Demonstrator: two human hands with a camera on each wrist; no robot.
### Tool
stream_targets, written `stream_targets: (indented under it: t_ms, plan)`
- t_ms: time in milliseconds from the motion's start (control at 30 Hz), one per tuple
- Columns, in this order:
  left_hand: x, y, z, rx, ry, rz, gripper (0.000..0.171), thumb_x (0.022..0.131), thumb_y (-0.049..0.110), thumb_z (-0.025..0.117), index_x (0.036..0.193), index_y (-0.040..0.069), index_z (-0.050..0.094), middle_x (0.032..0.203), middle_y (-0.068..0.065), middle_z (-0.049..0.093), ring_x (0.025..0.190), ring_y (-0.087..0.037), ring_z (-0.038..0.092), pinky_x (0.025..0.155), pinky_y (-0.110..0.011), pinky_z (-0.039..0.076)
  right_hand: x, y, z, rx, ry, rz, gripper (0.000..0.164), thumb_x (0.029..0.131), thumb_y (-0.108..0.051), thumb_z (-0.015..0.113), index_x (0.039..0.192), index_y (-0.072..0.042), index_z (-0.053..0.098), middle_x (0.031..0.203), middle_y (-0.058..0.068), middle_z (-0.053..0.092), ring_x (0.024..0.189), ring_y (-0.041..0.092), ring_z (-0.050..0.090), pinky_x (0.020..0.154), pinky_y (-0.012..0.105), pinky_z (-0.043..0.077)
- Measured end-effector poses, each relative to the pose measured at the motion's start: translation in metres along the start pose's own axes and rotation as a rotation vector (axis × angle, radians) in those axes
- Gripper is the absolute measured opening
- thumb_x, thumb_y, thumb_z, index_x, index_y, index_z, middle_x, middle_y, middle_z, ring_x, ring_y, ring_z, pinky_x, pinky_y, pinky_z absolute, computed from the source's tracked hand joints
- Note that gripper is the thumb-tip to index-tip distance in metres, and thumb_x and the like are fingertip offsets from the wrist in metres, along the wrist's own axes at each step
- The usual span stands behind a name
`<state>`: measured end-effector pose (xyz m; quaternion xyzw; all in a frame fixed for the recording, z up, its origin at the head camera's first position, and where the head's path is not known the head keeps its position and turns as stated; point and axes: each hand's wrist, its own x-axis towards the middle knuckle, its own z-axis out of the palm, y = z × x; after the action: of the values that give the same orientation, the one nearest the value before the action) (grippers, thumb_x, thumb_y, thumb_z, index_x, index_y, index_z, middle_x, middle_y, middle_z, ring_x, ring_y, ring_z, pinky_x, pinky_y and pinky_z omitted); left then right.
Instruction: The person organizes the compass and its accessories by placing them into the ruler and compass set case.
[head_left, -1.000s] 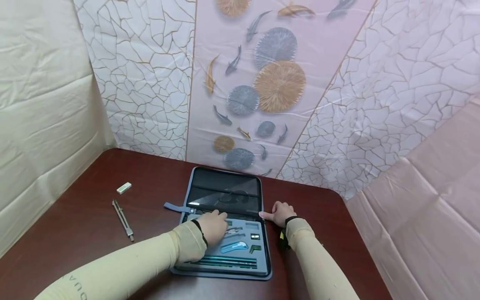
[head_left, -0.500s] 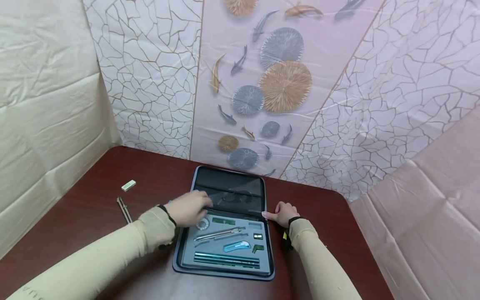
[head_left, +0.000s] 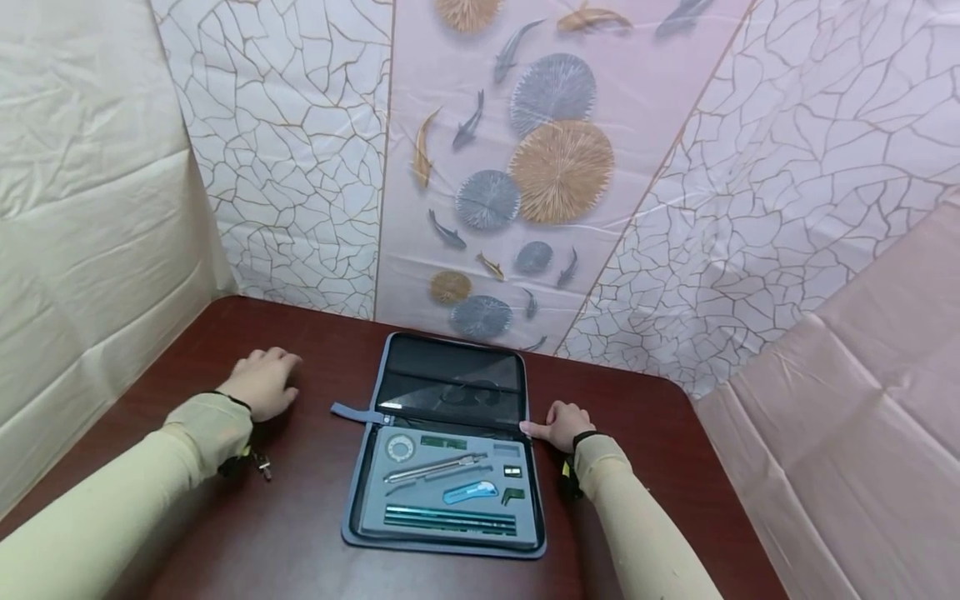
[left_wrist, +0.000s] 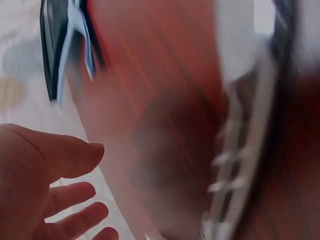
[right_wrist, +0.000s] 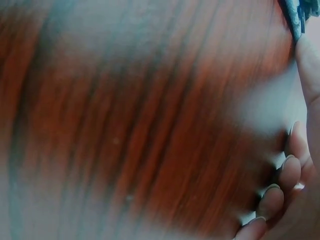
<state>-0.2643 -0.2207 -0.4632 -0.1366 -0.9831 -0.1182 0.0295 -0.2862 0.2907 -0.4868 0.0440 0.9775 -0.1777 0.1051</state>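
My left hand [head_left: 262, 385] is over the left part of the table, its thumb and fingers apart with nothing between them in the left wrist view. A metal drawing compass [left_wrist: 240, 150] lies beside it, blurred; in the head view only its lower end [head_left: 262, 467] shows past the wrist. My right hand [head_left: 564, 427] touches the right edge of the open zip case [head_left: 442, 546] with its thumb, fingertips on the table. In the case's grey tray lie another compass [head_left: 435, 468], a blue utility knife [head_left: 470, 492], green pencils [head_left: 450, 520], a sharpener [head_left: 512, 472] and a round white piece [head_left: 400, 448].
The case's dark lid [head_left: 450, 383] lies open toward the wall, and its strap [head_left: 356, 413] sticks out to the left. Patterned cloth [head_left: 300, 167] hangs behind the brown table [head_left: 300, 542].
My left hand has left the case's tray and moved left, and now covers the white eraser and most of the loose compass. My right hand has stayed at the case's edge.
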Motion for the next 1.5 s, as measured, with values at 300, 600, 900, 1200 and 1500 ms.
stream_targets:
  t_ms: [300,600,900,1200,1500]
  plan:
    - [0.002,-0.042,-0.001,0.0,-0.064,-0.106,0.051,0.087,0.018,0.067,0.128,-0.007,0.053,0.123,-0.034,0.047,0.109,-0.055,0.042,0.083,-0.064,0.037,-0.007,-0.001,-0.003,-0.012,0.023,-0.023,0.061,0.073,-0.069,0.069,0.082,-0.011,0.052,0.076,0.008,0.05,0.078,0.025,0.046,0.061,0.035,0.036]
    - [0.0,-0.051,-0.008,-0.01,-0.049,-0.018,0.022,0.086,0.005,0.062,0.105,-0.007,0.061,0.091,-0.024,0.059,0.087,-0.046,0.058,0.074,-0.054,0.049,-0.001,0.0,0.001,-0.002,0.019,-0.019,0.062,0.072,-0.071,0.069,0.082,-0.011,0.052,0.077,0.008,0.05,0.077,0.026,0.045,0.061,0.036,0.036]
    - [0.003,-0.042,-0.014,0.029,0.017,-0.01,0.015,0.082,-0.004,0.061,0.07,0.004,0.062,0.071,-0.016,0.063,0.07,-0.035,0.063,0.066,-0.051,0.051,-0.006,-0.003,-0.002,-0.011,0.018,-0.021,0.064,0.071,-0.072,0.068,0.082,-0.011,0.052,0.076,0.008,0.049,0.077,0.026,0.045,0.06,0.036,0.036]
    - [0.009,-0.033,-0.022,0.039,0.003,-0.023,0.013,0.076,-0.01,0.056,0.071,-0.001,0.064,0.071,-0.023,0.065,0.066,-0.039,0.063,0.058,-0.052,0.051,-0.007,-0.003,-0.002,-0.028,0.018,-0.012,0.062,0.072,-0.07,0.068,0.082,-0.012,0.051,0.078,0.009,0.048,0.078,0.026,0.045,0.062,0.036,0.036]
    - [0.008,-0.035,-0.021,0.038,-0.006,-0.016,0.013,0.075,-0.011,0.058,0.07,-0.001,0.063,0.073,-0.024,0.064,0.067,-0.04,0.063,0.06,-0.052,0.051,-0.005,-0.003,-0.001,-0.032,0.015,0.004,0.062,0.072,-0.07,0.069,0.083,-0.012,0.052,0.078,0.009,0.049,0.078,0.026,0.046,0.061,0.036,0.036]
